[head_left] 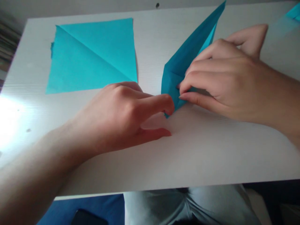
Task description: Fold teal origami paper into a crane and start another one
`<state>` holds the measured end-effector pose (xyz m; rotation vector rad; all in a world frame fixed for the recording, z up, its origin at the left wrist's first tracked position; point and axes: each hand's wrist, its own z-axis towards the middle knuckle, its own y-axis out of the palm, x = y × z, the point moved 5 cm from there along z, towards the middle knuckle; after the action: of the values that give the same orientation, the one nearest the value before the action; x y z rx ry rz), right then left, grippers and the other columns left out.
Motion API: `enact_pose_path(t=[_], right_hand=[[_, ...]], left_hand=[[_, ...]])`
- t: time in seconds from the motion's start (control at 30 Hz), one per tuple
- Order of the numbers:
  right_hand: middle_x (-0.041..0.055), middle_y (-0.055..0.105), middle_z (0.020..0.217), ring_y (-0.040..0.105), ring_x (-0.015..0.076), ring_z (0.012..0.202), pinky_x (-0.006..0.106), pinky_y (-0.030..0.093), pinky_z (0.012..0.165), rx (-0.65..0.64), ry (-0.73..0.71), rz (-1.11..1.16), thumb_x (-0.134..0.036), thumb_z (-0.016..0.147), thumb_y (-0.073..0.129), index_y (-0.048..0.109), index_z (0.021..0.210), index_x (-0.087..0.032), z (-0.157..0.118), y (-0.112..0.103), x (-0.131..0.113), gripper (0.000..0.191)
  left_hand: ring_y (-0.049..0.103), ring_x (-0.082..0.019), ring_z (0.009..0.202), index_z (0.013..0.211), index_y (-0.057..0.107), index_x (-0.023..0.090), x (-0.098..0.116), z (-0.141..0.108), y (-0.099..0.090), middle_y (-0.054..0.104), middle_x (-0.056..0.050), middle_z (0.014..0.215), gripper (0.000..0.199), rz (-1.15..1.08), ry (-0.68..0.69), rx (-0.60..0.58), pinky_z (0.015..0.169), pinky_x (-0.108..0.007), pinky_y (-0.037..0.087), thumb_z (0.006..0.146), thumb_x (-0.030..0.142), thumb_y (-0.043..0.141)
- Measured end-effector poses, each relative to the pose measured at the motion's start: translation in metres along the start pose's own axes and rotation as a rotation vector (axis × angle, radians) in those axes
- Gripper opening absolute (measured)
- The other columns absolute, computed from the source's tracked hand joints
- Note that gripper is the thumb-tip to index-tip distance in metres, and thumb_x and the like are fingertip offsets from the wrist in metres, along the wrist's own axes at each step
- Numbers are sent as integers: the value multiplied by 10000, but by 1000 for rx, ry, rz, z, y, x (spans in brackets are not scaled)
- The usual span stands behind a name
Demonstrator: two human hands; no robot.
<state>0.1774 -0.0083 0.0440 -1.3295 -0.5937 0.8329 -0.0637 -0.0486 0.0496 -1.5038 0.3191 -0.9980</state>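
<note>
A folded piece of teal origami paper (pixel 185 67) stands up from the white table, its long point rising toward the far edge. My right hand (pixel 222 78) is shut on its lower part, with the fingertips pressed against the folded layers. My left hand (pixel 122 114) is at the paper's bottom corner. Its index fingertip touches that corner, while the thumb rests apart, low by the tabletop. A flat square sheet of lighter turquoise paper (pixel 91 56) lies to the left, with a diagonal crease across it.
The white wood-grain table (pixel 187 156) runs under everything, with a bright glare at its left. Another scrap of blue paper (pixel 294 12) pokes in at the top right corner. My grey-trousered lap (pixel 187 206) is below the near edge, and a blurred stack (pixel 8 43) stands beyond the left edge.
</note>
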Motion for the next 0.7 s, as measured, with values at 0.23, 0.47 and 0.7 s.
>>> enact_pose_path(t=[0.23, 0.47, 0.7], right_hand=[[92, 886, 1212, 773, 419, 1350, 668, 438, 1200, 71, 38, -14, -351, 1301, 613, 846, 1093, -290, 6, 2, -3, 318], [101, 872, 1221, 749, 385, 1237, 617, 436, 1122, 119, 17, 10, -311, 1287, 611, 826, 1091, -264, 5, 5, -2, 294], [92, 899, 1276, 753, 388, 1232, 628, 446, 1131, 82, 5, -5, -316, 1287, 602, 864, 1119, -296, 7, 4, -3, 312]], left_hand=[[928, -283, 958, 1440, 935, 264, 10, -2, 1, 1004, -23, 1263, 259, 68, 199, 54, 946, -472, 631, 1233, 322, 791], [902, -304, 903, 1448, 935, 237, 13, -7, 0, 1007, -23, 1209, 268, 63, 193, 92, 873, -486, 638, 1211, 358, 902], [900, -291, 927, 1331, 959, 256, 12, -7, 1, 998, -16, 1234, 217, 98, 152, 142, 856, -485, 616, 1289, 383, 789]])
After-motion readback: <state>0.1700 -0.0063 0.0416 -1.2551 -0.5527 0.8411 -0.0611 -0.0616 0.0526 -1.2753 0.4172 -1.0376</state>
